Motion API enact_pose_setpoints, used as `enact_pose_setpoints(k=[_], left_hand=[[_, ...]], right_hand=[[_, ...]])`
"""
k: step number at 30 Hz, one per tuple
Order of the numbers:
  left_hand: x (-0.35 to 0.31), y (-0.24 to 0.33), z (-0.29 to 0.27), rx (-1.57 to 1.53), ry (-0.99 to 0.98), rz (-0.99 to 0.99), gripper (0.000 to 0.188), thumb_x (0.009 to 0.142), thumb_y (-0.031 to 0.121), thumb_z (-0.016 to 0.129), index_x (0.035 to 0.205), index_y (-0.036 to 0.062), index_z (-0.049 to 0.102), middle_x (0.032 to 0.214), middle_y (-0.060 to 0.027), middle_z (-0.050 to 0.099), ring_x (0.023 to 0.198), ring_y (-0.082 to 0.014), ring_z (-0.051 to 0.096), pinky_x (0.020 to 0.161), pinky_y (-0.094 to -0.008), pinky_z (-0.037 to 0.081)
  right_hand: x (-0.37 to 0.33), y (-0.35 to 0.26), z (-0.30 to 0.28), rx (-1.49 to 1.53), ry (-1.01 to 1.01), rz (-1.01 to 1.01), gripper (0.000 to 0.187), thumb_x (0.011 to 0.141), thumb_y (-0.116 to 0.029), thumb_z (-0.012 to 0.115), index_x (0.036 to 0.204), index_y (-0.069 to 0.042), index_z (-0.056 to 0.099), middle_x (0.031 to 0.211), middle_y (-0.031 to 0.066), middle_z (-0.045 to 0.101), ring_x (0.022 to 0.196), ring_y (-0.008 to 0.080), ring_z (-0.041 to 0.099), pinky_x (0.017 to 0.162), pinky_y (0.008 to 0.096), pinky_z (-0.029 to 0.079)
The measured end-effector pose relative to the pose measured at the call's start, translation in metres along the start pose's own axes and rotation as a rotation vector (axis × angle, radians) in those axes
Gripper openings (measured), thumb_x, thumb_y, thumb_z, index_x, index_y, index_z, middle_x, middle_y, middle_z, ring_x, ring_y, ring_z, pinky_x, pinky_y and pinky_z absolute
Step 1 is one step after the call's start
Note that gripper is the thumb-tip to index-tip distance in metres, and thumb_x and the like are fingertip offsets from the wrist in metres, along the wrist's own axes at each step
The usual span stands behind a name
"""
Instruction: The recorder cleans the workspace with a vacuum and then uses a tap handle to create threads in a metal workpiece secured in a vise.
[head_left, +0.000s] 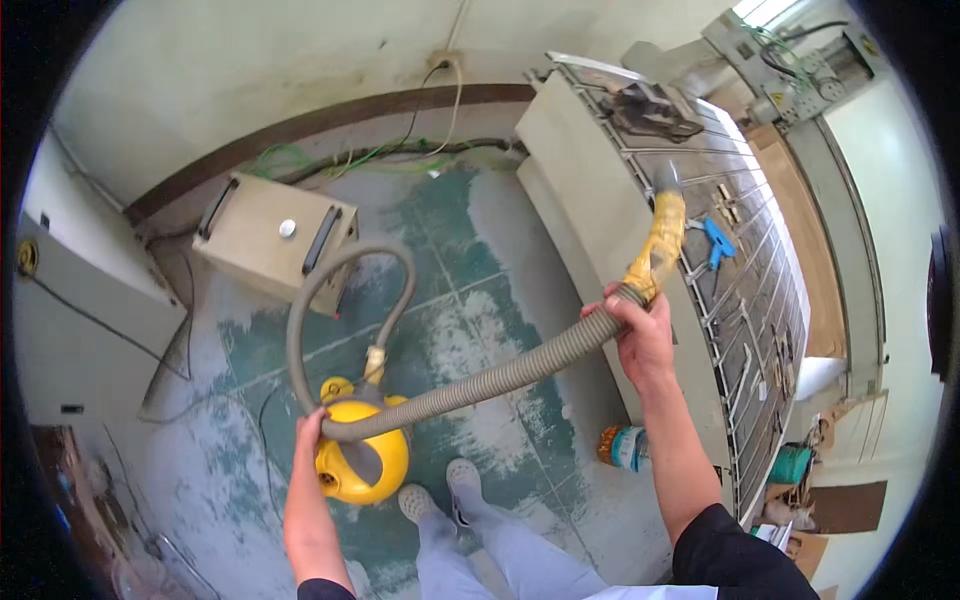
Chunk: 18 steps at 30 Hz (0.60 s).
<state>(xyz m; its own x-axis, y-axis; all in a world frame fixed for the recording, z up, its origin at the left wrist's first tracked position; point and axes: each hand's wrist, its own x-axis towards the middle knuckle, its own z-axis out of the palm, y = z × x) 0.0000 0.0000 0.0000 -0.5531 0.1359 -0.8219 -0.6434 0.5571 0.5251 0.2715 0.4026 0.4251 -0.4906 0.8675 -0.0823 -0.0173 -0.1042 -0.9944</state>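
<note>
Hose [490, 380]: grey, ribbed, runs from the yellow vacuum [385, 470] on the floor [545, 470] up through a loop, then slants across in front of the person to the slatted bed [752, 300]. Its end carries a yellow, wrapped-looking sleeve [660, 240] and a pale tip [668, 178], which lies over the near edge of the bed, to the left of a blue tool [716, 243]. Contact of tip with slats: cannot tell.

Handling (judged): light for its length, springy along its run, hard to crush because of the ribs; these should also give fair grip. Sleeve looks worn, possibly weak at the joint. Best hold: ribbed part just behind the sleeve, with a second hold further back to take the sag and keep the bend from kinking.

Right hand [643, 335]: closed around the hose just below the sleeve, fingers curled; forearm rises from lower right, arm reaching well forward, wrist near straight.

Left hand [312, 428]: at the hose's lower bend, in front of the vacuum as seen from above; appears closed on it, most fingers hidden. Forearm comes up steeply from the lower edge, nearer the body.
</note>
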Motion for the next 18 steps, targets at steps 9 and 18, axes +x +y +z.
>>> enact_pose_setpoints(k=[9, 18], left_hand=[[-0.136, 0.090, 0.124, -0.713, -0.086, 0.231, 0.016, 0.079, 0.014, 0.062, 0.077, -0.0005, 0.055, 0.069, -0.0138, 0.060, 0.061, -0.0274, 0.059, 0.059, -0.0409, 0.051], [-0.312, 0.304, 0.282, -0.934, -0.080, 0.062, 0.016, 0.085, 0.008, 0.062, 0.090, 0.0010, 0.049, 0.073, -0.0123, 0.055, 0.067, -0.0275, 0.059, 0.063, -0.0441, 0.054]], right_hand=[[0.089, -0.109, -0.100, -0.045, 0.491, -0.162, 0.045, 0.085, -0.014, 0.067, 0.121, 0.001, 0.044, 0.092, 0.0120, 0.059, 0.061, 0.0201, 0.062, 0.055, 0.0323, 0.054], [0.360, -0.151, -0.361, -0.725, 0.500, -0.219, 0.052, 0.079, -0.020, 0.069, 0.124, 0.002, 0.056, 0.103, 0.0178, 0.066, 0.086, 0.0276, 0.066, 0.079, 0.0357, 0.053]])
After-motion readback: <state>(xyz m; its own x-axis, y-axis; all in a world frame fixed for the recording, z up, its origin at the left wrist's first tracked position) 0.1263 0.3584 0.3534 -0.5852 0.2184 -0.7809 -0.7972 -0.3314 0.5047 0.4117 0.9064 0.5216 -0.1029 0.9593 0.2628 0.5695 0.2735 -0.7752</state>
